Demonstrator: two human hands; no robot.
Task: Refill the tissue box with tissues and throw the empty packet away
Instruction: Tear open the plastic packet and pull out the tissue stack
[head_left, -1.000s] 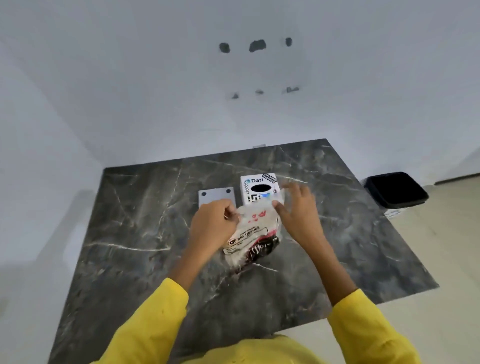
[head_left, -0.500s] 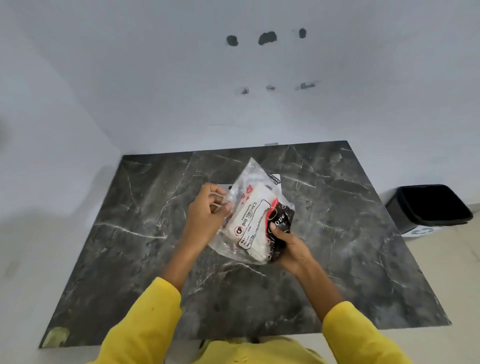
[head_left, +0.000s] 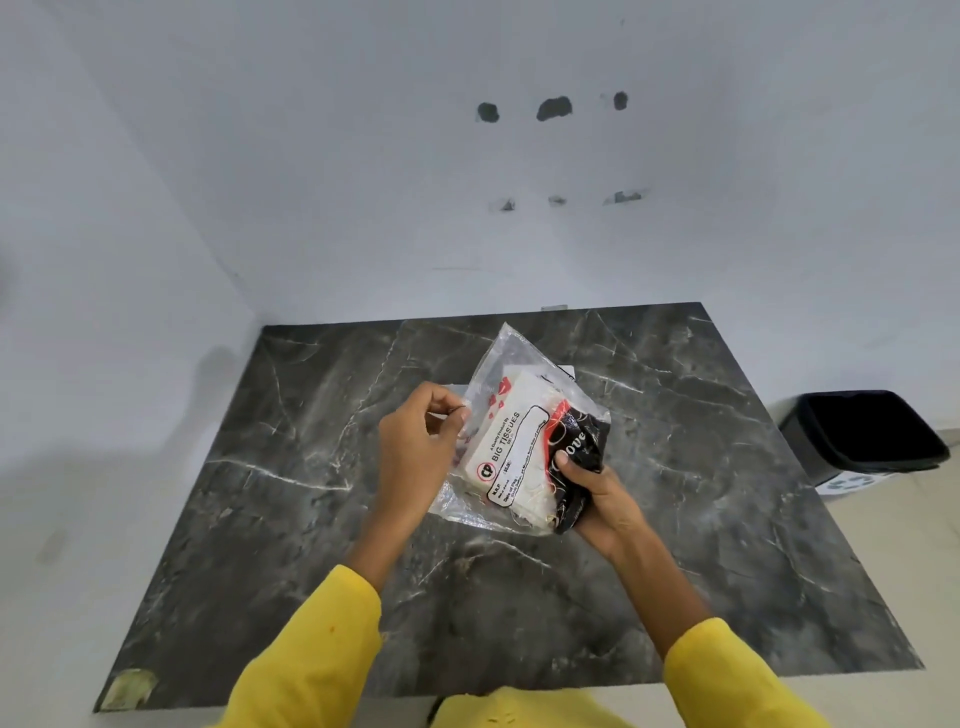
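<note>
A clear plastic tissue packet (head_left: 511, 441), printed "BIG TISSUES" with a black and red end, is held up over the middle of the dark marble table (head_left: 291, 519). White tissues fill it. My left hand (head_left: 415, 452) pinches the packet's upper left edge. My right hand (head_left: 597, 499) grips its black lower end from below. The white tissue box is almost wholly hidden behind the packet; only a corner (head_left: 566, 371) shows past its top right edge.
A black waste bin (head_left: 862, 436) stands on the floor right of the table. White walls close off the back and left sides. A flat pale piece (head_left: 452, 388) peeks out on the table behind my left hand.
The packet has been lifted off the table and turned upright in front of the tissue box. My right hand shifted from the packet's top to its black lower end. The camera view shifted.
</note>
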